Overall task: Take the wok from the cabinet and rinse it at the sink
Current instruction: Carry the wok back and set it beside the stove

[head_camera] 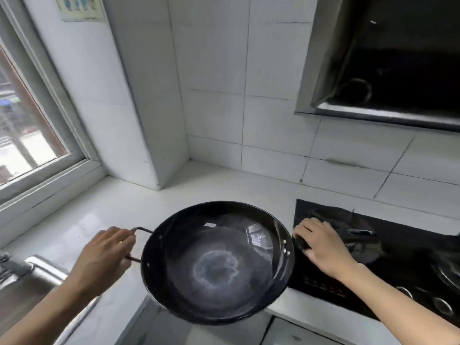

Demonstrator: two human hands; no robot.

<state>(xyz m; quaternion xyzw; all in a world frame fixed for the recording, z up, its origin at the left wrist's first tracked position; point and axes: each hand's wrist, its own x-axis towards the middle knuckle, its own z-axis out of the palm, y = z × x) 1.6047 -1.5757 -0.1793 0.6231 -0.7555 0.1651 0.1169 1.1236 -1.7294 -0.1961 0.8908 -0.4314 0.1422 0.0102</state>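
Wok (pixel 219 262) out of the cabinet, held level over the counter edge — left hand (pixel 104 257) curled round the wire loop handle, right hand (pixel 321 247) gripping the dark stub handle. Sink (pixel 37 277) sits lower left, beside it; rinsing not yet begun.

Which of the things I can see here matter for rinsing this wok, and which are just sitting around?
Part of the job:
round black metal wok
left hand, grip on its wire loop handle
right hand, grip on its dark stick handle
steel sink, at lower left

Just there:
black glass gas stove
steel range hood
window
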